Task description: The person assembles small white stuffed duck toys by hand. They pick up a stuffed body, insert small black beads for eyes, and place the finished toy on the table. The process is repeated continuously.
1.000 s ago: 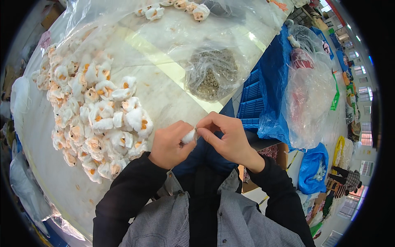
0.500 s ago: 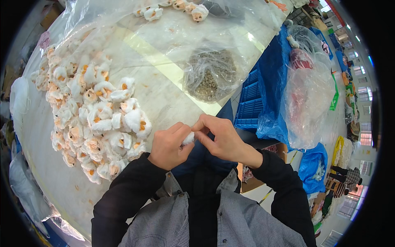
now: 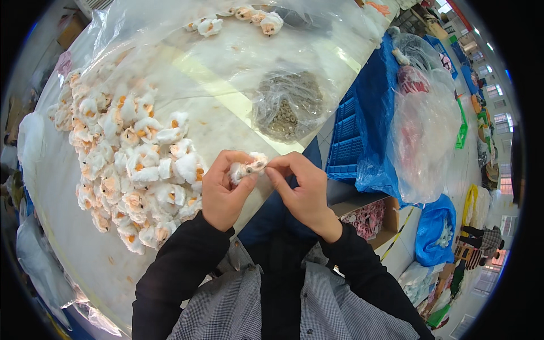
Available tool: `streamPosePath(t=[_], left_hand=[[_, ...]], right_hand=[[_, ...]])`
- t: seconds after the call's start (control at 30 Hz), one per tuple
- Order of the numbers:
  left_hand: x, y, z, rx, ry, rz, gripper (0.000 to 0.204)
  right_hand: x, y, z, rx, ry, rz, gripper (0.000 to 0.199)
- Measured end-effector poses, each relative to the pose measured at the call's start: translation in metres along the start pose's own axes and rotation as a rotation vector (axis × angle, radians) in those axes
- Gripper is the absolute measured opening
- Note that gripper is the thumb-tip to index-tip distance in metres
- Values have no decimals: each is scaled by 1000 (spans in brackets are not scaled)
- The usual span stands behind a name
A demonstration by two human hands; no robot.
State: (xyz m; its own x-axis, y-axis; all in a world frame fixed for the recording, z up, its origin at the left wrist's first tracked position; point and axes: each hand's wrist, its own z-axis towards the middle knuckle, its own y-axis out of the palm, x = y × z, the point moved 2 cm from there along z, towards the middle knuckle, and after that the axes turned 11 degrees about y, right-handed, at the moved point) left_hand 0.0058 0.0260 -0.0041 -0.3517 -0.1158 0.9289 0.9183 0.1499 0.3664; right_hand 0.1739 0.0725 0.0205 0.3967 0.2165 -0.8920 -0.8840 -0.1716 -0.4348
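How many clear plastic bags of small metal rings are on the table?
1. The clear bag of small metal rings lies on the table, beyond both hands and right of the pile of white and orange plush toys. Others may be hidden under the plastic sheeting.

Toy pile [image 3: 130,164] left of hands (bag of rings [image 3: 287,109] behind).

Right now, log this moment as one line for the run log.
left hand: holds small white plush toy | right hand: pinches same toy | left of hands: plush pile on table
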Motion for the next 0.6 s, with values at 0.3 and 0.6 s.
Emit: streamPosePath(t=[0.3, 0.6], left_hand=[[1, 4, -1, -15, -17, -16, 21], [0, 0, -4, -4, 56, 203, 17]], right_hand=[[-1, -1, -5, 20, -125, -23, 17], [-9, 7, -12, 22, -109, -109, 17]])
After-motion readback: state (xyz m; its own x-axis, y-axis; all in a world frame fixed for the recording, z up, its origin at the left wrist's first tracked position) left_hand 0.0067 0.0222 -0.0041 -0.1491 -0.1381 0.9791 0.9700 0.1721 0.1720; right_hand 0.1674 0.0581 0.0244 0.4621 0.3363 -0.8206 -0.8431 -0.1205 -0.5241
